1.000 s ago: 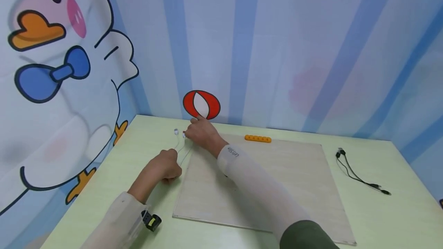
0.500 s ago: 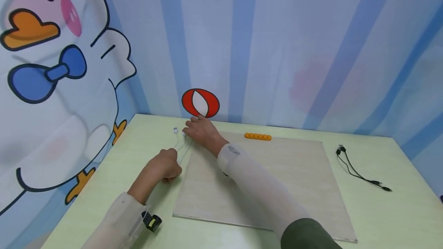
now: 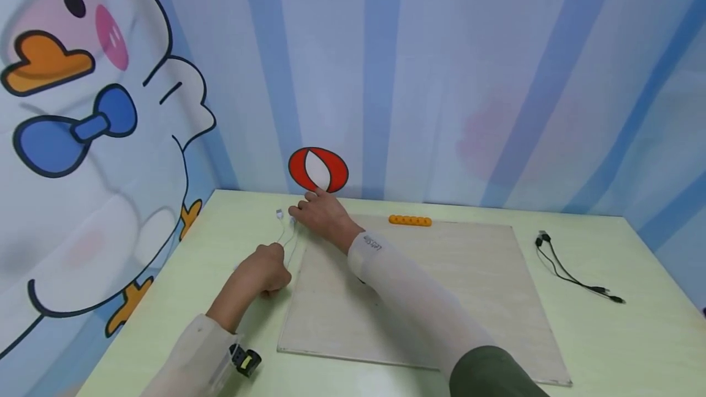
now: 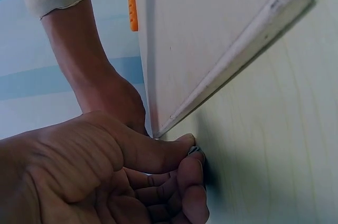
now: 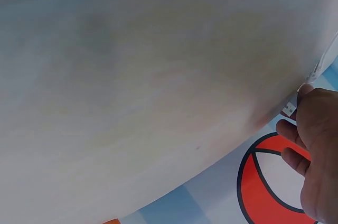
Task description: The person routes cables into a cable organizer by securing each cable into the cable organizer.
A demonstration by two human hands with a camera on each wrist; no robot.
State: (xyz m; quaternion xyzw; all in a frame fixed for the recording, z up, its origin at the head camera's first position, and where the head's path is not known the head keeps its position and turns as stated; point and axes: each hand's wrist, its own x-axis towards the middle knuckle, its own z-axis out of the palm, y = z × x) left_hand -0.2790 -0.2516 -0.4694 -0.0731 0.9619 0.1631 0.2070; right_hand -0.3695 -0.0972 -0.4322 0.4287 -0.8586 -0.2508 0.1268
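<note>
Currently, nearest the person, a black device sits at the left cuff; just beyond it the left hand pinches a small greyish piece between thumb and forefinger, which I take for part of the white cable, its other fingers curled in; the cable's thin strands run from there away along the surface, beside the left edge of a pale board; farther off, the right hand reaches across the board's far left corner, thumb and forefinger seeming to pinch the cable close behind a plug, the remaining fingers loosely bent; another white plug lies just left of those fingers, apart from them; since half a second ago both hands have scarcely moved, but the strand nearest the board has swung towards its neighbours, which suggests a small adjustment at the right fingers while both ends of the cable are held; an orange strip lies at the board's far edge, black cables well to the right; a printed backdrop stands behind.
</note>
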